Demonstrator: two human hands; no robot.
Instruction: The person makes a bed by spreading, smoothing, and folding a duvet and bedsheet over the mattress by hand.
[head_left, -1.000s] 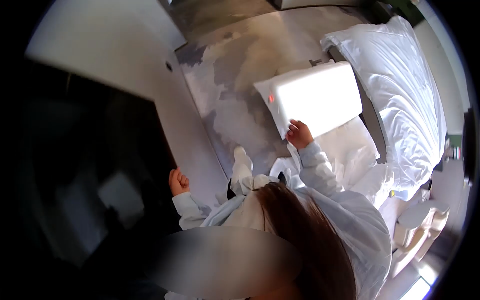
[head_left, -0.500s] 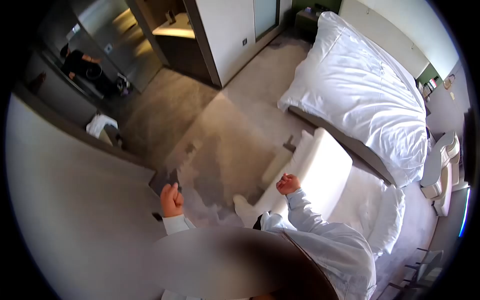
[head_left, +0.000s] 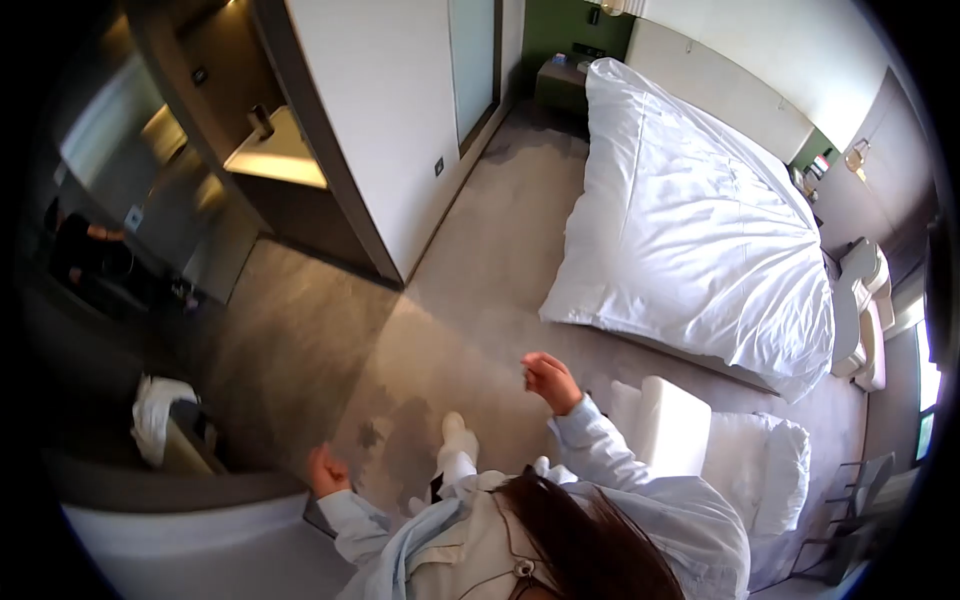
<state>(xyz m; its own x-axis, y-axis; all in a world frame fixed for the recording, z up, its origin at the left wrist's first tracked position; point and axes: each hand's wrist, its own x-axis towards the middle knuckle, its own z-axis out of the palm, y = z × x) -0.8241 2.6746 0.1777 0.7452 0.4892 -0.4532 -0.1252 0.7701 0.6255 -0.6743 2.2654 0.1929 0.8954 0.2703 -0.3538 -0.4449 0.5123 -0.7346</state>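
Note:
My left hand (head_left: 326, 470) hangs low beside the dark-edged wall at left, slightly blurred, its fingers curled with nothing visible in them. My right hand (head_left: 550, 383) is held in front of me over the carpet, fingers loosely closed and holding nothing I can see. To the right of that hand stands a white upholstered bench or seat (head_left: 675, 425), apart from it. A white pillow (head_left: 780, 470) lies just beyond the seat. Farther off, a rumpled white duvet (head_left: 690, 225) covers the bed.
Carpet (head_left: 480, 260) runs between the bed and a white wall (head_left: 375, 120). A lit counter (head_left: 280, 150) is in the niche at left. A person in dark clothes (head_left: 90, 250) is at far left. White cloth (head_left: 158, 410) hangs near the doorway; chairs (head_left: 865, 485) stand at right.
I have moved forward over the carpet, and the bed now appears closer. The white seat has slid lower and right in view. Both hands have swung and remain curled.

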